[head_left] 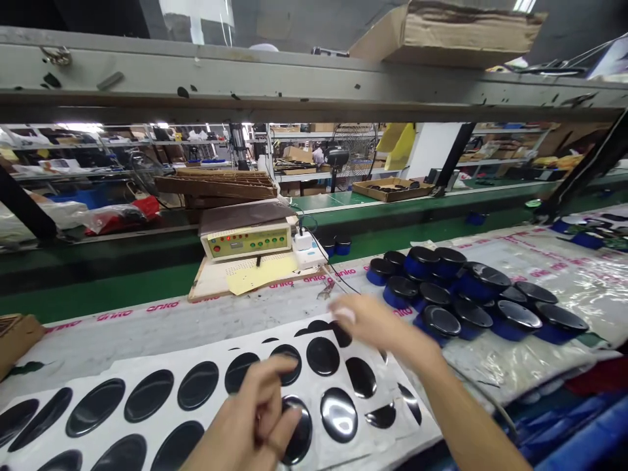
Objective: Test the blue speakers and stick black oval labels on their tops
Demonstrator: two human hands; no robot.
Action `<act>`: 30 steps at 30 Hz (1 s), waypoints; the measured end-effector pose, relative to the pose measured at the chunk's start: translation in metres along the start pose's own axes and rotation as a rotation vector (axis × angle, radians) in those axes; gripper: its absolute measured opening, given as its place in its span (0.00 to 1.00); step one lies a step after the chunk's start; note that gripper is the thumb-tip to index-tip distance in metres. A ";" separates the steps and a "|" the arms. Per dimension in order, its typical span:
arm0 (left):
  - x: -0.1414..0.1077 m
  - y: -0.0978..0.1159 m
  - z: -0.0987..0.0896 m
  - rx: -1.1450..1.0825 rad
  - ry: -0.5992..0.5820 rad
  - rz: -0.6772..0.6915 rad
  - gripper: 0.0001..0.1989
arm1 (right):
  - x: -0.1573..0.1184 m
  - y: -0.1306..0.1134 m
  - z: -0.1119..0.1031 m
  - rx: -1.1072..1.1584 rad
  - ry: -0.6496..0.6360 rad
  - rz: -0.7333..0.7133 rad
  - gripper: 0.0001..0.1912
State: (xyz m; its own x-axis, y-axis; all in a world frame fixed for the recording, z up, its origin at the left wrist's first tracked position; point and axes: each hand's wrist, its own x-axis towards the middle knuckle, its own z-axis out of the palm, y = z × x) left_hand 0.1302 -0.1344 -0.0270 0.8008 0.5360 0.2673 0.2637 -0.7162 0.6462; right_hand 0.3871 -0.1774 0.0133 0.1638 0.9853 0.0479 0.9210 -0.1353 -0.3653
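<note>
White sheets (220, 413) bearing rows of glossy black ovals lie across the front of the table. Over them is my left hand (260, 412), thumb and index finger apart, the other fingers curled, with nothing visible between them. Blurred by motion, my right hand (366, 320) is above the back right part of the sheets, and its fingertips are too smeared to tell if they hold anything. Several black-topped blue round pieces (439, 294) are heaped to the right of my right hand.
A control box (248, 241) with buttons stands on a board behind the sheets, beside a white plug block (309, 252) with cables. A yellow paper (262, 273) lies before it. A cardboard box (17, 340) sits at the left edge. A metal beam (304, 82) crosses overhead.
</note>
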 end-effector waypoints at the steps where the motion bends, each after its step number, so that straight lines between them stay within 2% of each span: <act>1: 0.014 0.001 -0.001 0.023 -0.067 -0.039 0.09 | 0.023 0.011 -0.013 -0.025 0.062 0.055 0.11; 4: 0.054 0.007 0.009 0.144 -0.245 -0.191 0.09 | 0.092 0.046 -0.040 -0.111 0.191 0.213 0.18; 6: 0.073 0.011 0.020 0.222 -0.293 -0.283 0.08 | 0.125 0.062 -0.044 -0.152 0.203 0.286 0.20; 7: 0.080 0.013 0.025 0.256 -0.311 -0.323 0.10 | 0.137 0.067 -0.042 -0.167 0.199 0.313 0.20; 10: 0.093 0.015 0.037 0.334 -0.329 -0.346 0.17 | 0.155 0.073 -0.028 -0.194 0.193 0.362 0.19; 13: 0.100 0.012 0.043 0.333 -0.337 -0.325 0.17 | 0.160 0.072 -0.014 -0.202 0.217 0.387 0.19; 16: 0.104 0.006 0.045 0.299 -0.340 -0.310 0.15 | 0.159 0.069 -0.017 -0.210 0.252 0.420 0.19; 18: 0.107 0.003 0.044 0.278 -0.334 -0.304 0.13 | 0.149 0.068 -0.031 -0.225 0.275 0.443 0.18; 20: 0.108 0.002 0.043 0.255 -0.331 -0.301 0.13 | 0.125 0.068 -0.049 -0.249 0.313 0.471 0.19; 22: 0.108 0.001 0.042 0.231 -0.325 -0.288 0.12 | 0.087 0.069 -0.064 -0.274 0.370 0.514 0.23; 24: 0.106 0.001 0.042 0.209 -0.318 -0.263 0.12 | 0.042 0.075 -0.070 -0.288 0.434 0.591 0.32; 27: 0.102 0.001 0.043 0.186 -0.317 -0.226 0.11 | -0.012 0.099 -0.062 -0.288 0.512 0.764 0.35; 30: 0.099 -0.001 0.043 0.166 -0.317 -0.191 0.11 | -0.033 0.128 -0.043 -0.256 0.499 0.802 0.34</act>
State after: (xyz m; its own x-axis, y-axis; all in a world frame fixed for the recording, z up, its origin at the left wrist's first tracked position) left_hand 0.2327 -0.1000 -0.0320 0.8482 0.5209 -0.0965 0.4863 -0.6933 0.5319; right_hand 0.5146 -0.2318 0.0052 0.8513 0.4421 0.2825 0.5104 -0.8224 -0.2512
